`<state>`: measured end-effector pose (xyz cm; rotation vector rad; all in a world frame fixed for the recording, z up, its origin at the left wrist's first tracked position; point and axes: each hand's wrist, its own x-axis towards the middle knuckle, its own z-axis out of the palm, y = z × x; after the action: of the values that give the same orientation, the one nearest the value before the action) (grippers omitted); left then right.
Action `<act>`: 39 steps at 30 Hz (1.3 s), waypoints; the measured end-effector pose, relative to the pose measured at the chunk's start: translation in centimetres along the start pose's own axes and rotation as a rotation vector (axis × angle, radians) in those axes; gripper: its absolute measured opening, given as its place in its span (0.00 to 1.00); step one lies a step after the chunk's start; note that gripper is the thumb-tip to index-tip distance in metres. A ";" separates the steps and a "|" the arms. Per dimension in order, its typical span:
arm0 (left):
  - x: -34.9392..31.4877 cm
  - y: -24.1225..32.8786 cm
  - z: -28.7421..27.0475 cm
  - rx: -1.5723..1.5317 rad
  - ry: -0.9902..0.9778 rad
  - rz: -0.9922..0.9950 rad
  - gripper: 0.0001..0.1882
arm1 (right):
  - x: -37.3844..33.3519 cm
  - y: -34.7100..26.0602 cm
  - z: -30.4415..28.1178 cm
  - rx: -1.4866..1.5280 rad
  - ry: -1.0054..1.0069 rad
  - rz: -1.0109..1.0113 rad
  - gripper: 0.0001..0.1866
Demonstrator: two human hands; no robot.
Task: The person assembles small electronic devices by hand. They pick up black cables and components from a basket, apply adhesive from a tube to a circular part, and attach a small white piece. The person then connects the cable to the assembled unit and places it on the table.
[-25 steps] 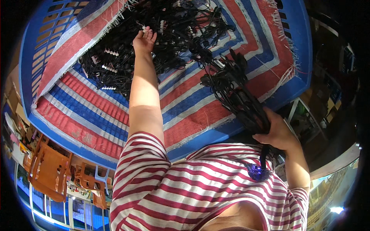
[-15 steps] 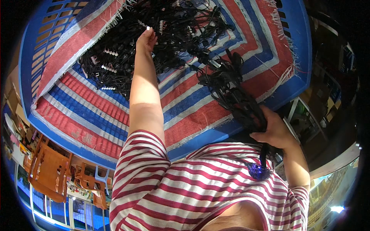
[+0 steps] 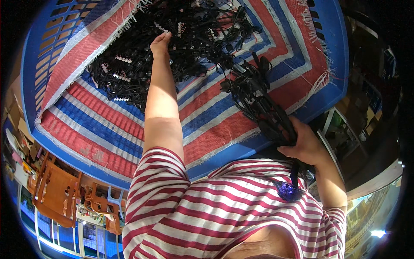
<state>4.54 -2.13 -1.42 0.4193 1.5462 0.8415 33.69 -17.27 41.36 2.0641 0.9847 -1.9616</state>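
My left hand [image 3: 161,44] reaches far into the pile of thin black cords [image 3: 138,47], fingertips pinched at the end of a short row of small white pieces [image 3: 161,27]. Whether these are beads or connectors is too small to tell. Lower right, my right hand [image 3: 302,144] is closed round a thick bundle of black cords [image 3: 258,101], which slants up and left over the striped cloth. A dark purple glittery ornament [image 3: 288,191] hangs below that hand, against my striped shirt. My right fingers are partly hidden behind the bundle.
A red, white and blue woven cloth [image 3: 103,114] with frayed edges lines a large blue plastic basket [image 3: 338,56]. Wooden chairs [image 3: 56,192] stand at lower left. A dark shelf area with a white-framed object [image 3: 334,127] lies to the right.
My left fingers have shifted slightly at the white row. The bundle in my right hand has turned a little, and its far end has swung slightly.
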 end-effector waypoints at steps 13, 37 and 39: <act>-0.6 0.1 -0.5 -0.120 0.002 -0.026 0.10 | 0.2 0.1 0.3 0.003 0.011 -0.038 0.29; 0.6 -0.5 1.0 0.817 0.344 0.177 0.12 | 0.3 0.4 0.6 0.034 0.005 -0.045 0.31; -1.2 -0.7 1.1 0.703 0.341 0.283 0.12 | 0.2 0.1 0.5 0.018 0.002 -0.013 0.31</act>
<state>5.94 -3.11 -1.06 1.0647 2.1244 0.5724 33.36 -17.54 41.02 2.0741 0.9869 -1.9824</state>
